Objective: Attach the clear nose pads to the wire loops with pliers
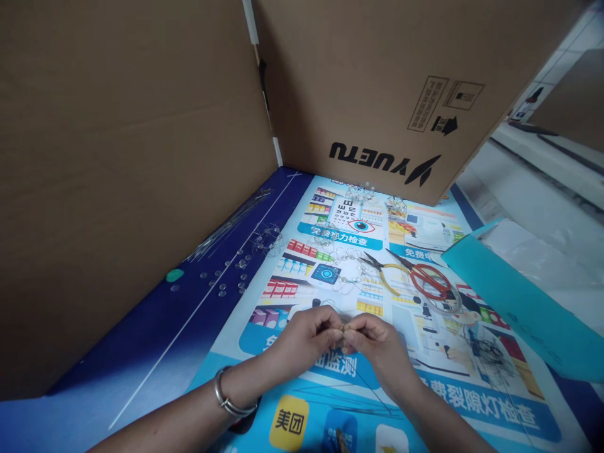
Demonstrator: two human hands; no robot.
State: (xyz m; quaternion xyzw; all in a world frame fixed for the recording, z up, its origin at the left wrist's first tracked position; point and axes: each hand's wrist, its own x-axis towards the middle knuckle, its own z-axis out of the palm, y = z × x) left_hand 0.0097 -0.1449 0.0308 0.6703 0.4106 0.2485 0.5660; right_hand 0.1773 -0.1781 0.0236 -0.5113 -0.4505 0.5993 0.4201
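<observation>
My left hand (316, 330) and my right hand (375, 336) meet over the printed mat (283, 302), thumbs and forefingers pinched close together. Between the fingertips is a thin wire (365, 376), one length of which trails down towards the lower right; its upper part is mostly hidden by the fingers. Several loose wires (340, 399) lie below the hands. Just beyond them are a ring of wire with clear beads (349, 267), yellow-handled pliers (392, 280) and red-handled scissors (429, 280).
Loose clear beads (221, 286) and a bundle of straight wires (226, 226) lie at left, near a green piece (174, 275). Beaded wire clusters (361, 192) sit farther back. A wire tangle (491, 358) and teal box (523, 302) are right. Cardboard panels (358, 75) stand behind.
</observation>
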